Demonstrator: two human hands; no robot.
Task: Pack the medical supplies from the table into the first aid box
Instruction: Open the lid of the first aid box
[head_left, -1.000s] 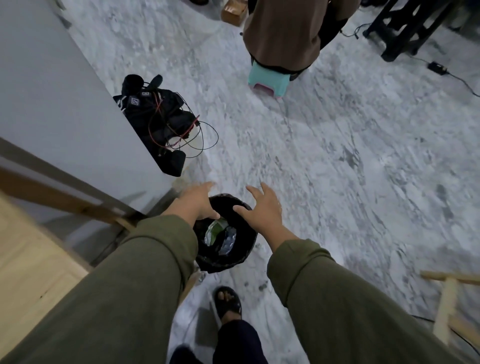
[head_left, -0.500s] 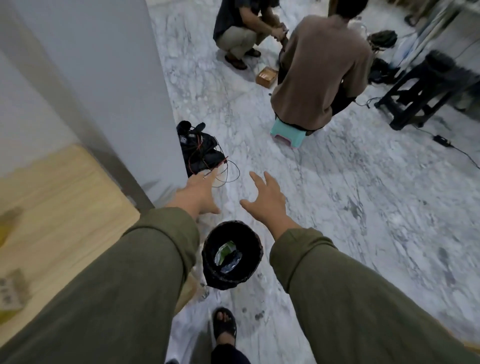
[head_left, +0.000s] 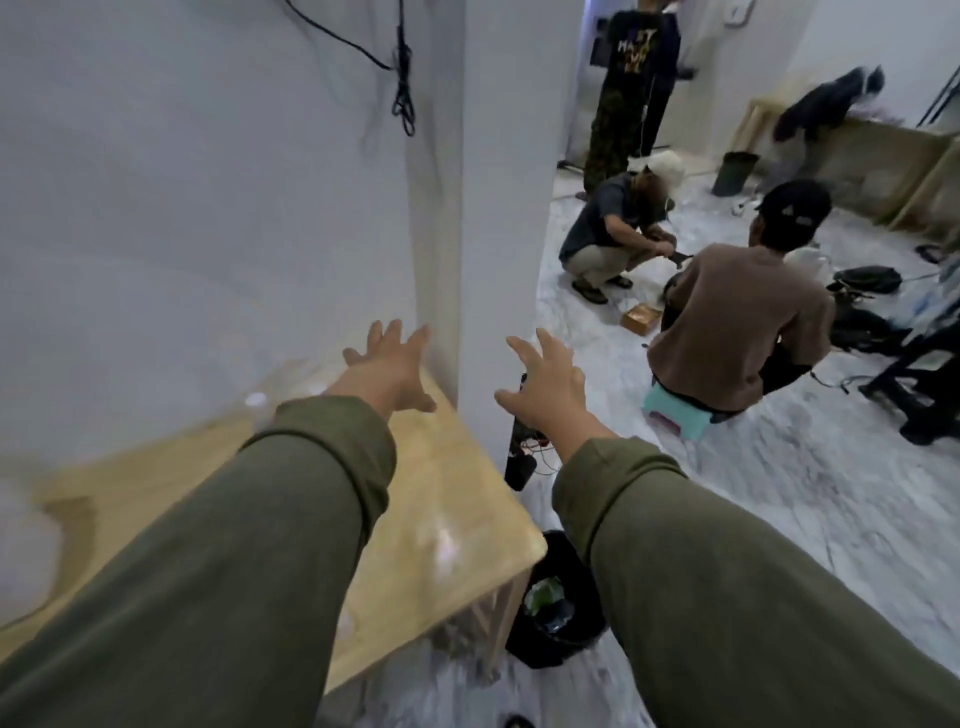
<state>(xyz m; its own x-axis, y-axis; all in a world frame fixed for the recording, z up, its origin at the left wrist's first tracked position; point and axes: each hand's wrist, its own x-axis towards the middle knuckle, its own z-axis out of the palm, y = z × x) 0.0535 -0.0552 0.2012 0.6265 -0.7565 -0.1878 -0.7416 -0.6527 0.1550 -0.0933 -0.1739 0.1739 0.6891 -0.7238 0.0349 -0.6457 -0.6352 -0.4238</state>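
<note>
My left hand (head_left: 387, 366) is stretched out over the far corner of the light wooden table (head_left: 447, 519), fingers spread and empty. Off the table's right edge, above the floor, my right hand (head_left: 545, 382) is also spread and holds nothing. Both arms wear olive sleeves. The picture is blurred by motion. No first aid box or medical supplies can be made out; pale smears on the table's left side are too blurred to name.
A black bin (head_left: 558, 603) with wrappers inside stands on the marble floor by the table's corner. A white wall panel (head_left: 493, 208) rises behind the table. A person in brown (head_left: 727, 332) sits on a teal stool (head_left: 675, 410); another crouches (head_left: 608, 234). Black gear with cables (head_left: 519, 457) lies by the panel.
The view has swung up and left from the bin on the floor towards the table. Both hands rose from over the bin and now reach forward, still empty.
</note>
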